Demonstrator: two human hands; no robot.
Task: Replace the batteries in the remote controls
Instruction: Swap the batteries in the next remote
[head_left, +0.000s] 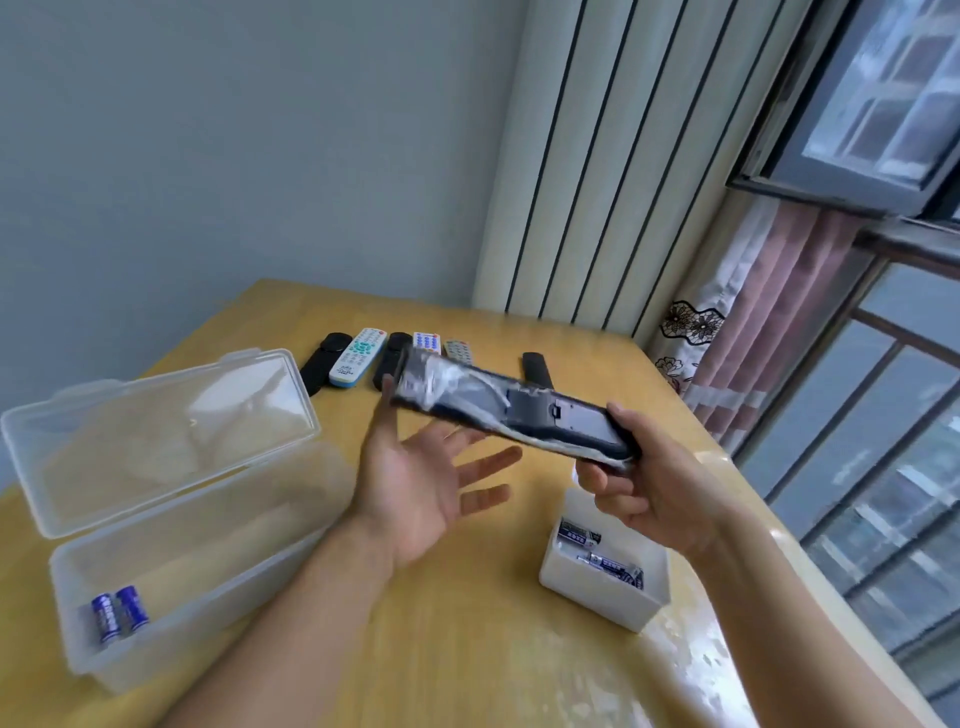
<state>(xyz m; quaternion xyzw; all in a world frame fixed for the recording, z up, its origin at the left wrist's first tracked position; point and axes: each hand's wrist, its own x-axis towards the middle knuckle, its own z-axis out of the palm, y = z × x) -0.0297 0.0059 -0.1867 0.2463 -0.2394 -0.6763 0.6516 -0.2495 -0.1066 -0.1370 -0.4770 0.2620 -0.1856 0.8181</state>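
So the dark remote (514, 415) is up in the air over the middle of the tabletop (467, 649), back side up, with what looks like loose clear plastic wrap around it. Long axis runs left-right, far end tipped up toward the left. Right hand (654, 488) is clamped on the near end; left hand (421, 478) is open, palm up under the other end, thumb just touching it.

Looks like the battery cover is still on, so I'd say this is the opening step: next is sliding that cover off, probably past the wrap.

Small white tray (602, 597) of batteries sits near the right edge, clear lidded box (171, 519) with two blue batteries (119, 613) at the left edge, more remotes (363, 358) lined up toward the far edge.
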